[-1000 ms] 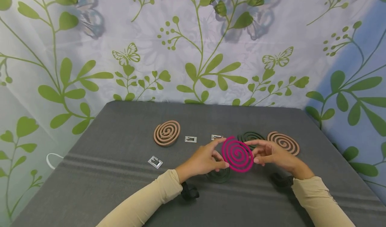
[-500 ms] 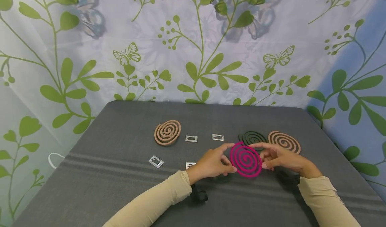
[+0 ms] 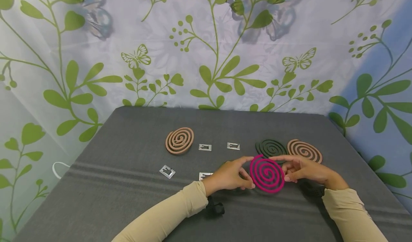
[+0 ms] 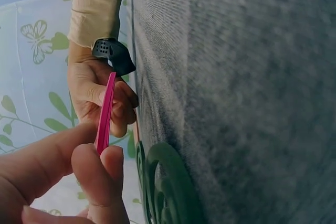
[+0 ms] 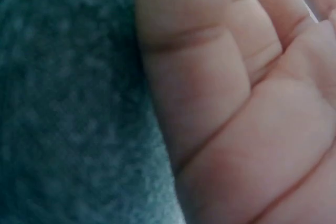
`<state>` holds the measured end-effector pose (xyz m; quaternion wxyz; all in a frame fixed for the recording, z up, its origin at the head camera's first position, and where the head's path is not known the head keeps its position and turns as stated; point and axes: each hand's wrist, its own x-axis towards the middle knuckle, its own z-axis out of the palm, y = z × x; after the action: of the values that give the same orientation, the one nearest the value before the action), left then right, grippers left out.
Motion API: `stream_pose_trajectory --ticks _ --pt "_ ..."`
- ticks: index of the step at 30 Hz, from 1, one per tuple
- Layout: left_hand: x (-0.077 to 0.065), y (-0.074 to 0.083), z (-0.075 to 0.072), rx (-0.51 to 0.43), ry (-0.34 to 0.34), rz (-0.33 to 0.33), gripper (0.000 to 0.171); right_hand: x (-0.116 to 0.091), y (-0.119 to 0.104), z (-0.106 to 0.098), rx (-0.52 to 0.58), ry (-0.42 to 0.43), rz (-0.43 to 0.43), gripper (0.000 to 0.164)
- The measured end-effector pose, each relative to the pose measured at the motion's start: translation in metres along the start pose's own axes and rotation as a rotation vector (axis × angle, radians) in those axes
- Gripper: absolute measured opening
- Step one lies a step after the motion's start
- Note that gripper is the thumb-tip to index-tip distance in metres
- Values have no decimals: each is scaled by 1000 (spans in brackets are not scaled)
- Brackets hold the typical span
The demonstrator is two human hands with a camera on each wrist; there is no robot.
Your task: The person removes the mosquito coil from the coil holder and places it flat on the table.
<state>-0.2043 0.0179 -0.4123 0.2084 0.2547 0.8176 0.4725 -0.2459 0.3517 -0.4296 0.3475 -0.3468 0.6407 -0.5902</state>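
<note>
A bright pink mosquito coil (image 3: 267, 174) is held up over the grey table between both hands, its flat face turned to the head camera. My left hand (image 3: 229, 174) pinches its left edge with thumb and fingers. On the opposite edge, my right hand (image 3: 305, 169) grips it between thumb and fingers. The left wrist view shows the pink coil (image 4: 106, 114) edge-on, with a green coil (image 4: 181, 187) lying on the table below. In the right wrist view, the palm (image 5: 252, 129) fills much of the picture and the coil is hidden.
Behind the right hand lie a dark green coil (image 3: 271, 148) and a brown coil (image 3: 304, 151). Another brown coil (image 3: 179, 141) is at the back left. Small metal coil stands lie between, including one stand (image 3: 167, 171) at left and one (image 3: 233, 146) farther back. A patterned cloth (image 3: 193, 56) hangs behind.
Both hands have carried the pink coil to the right and slightly nearer the body. A metal stand beside the left wrist has come into view.
</note>
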Motion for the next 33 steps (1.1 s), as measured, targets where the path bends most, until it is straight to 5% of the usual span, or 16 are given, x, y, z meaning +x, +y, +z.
stream_pose_trajectory --ticks 33 --pt "6 -8 -1 -51 -107 -70 91 1 0 -2 -61 -22 59 72"
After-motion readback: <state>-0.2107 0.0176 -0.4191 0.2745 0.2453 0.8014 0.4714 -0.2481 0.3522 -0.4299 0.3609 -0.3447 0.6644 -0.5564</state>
